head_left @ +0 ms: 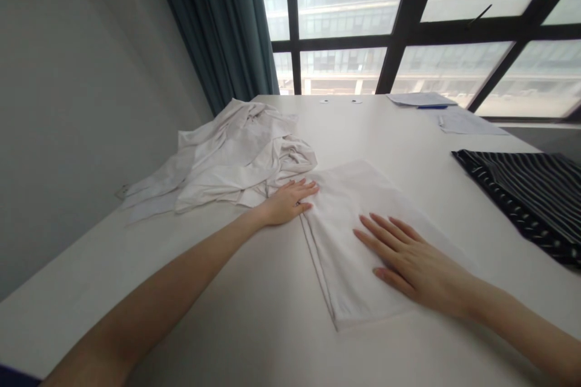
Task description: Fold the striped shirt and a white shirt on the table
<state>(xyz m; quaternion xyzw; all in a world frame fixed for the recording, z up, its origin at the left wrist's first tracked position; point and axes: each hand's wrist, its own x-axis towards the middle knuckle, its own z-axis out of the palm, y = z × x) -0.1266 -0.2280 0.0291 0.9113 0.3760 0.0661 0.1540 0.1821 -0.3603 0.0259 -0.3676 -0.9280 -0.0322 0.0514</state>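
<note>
A folded white cloth point(358, 193) lies flat on the white table, its layered edge turned toward my left side. My left hand point(287, 202) rests on its far left corner, fingers stretched out and pointing right. Flat on the right part of the cloth lies my right hand point(403, 254), fingers extended and slightly spread. Neither hand grips anything. Just beyond my left hand is a crumpled heap of white fabric point(236, 151), which reaches up to the folded cloth's corner.
On the right lies a black-and-white striped cloth point(531, 193). Papers point(467, 122) and a blue pen point(432, 107) are at the table's far right. Behind the table point(254, 326) stand a window point(345, 63) and a dark teal curtain point(222, 24); a grey wall point(82, 91) borders the left.
</note>
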